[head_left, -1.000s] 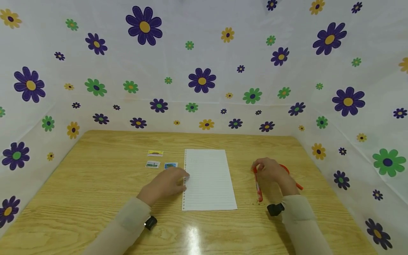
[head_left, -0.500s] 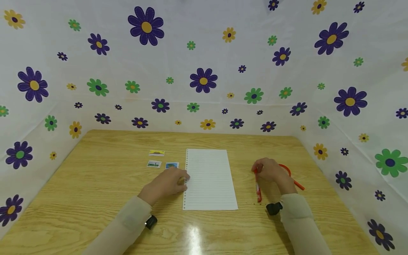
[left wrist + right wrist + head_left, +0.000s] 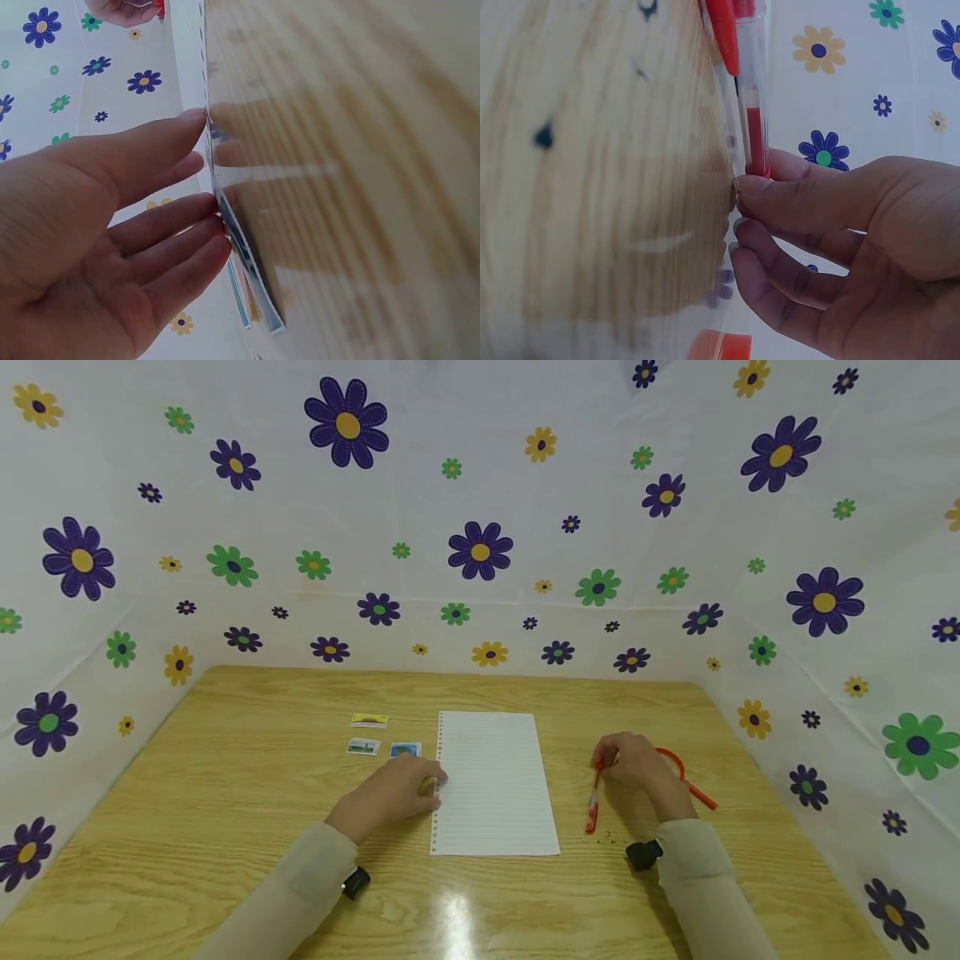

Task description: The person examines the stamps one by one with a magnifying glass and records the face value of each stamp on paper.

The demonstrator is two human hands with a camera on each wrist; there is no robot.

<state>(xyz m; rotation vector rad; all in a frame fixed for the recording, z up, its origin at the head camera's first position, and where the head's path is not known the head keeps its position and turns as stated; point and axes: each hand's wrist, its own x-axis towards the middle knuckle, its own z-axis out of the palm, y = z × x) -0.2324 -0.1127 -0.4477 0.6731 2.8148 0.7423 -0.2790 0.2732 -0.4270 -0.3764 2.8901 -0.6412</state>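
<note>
My left hand (image 3: 390,789) rests at the left edge of a lined, punched sheet of paper (image 3: 495,785), fingertips and thumb touching it. In the left wrist view its fingers are slightly bent. A small picture card (image 3: 251,277) lies by those fingertips. To the right of the sheet, my right hand (image 3: 630,764) pinches one end of a clear pen with red ends (image 3: 592,814) between thumb and fingers. The right wrist view shows red ink in the pen's barrel (image 3: 756,139) and a red clip at its far end.
A red ring with a straight handle (image 3: 701,794), perhaps a magnifying glass, lies partly hidden behind my right hand. Two more picture cards, one yellow (image 3: 370,721) and one greenish (image 3: 363,747), lie left of the paper. Dark specks (image 3: 609,839) dot the table near the pen.
The pen's near end has swung left while my right hand keeps its grip on the other end. My left hand and the paper stay put.
</note>
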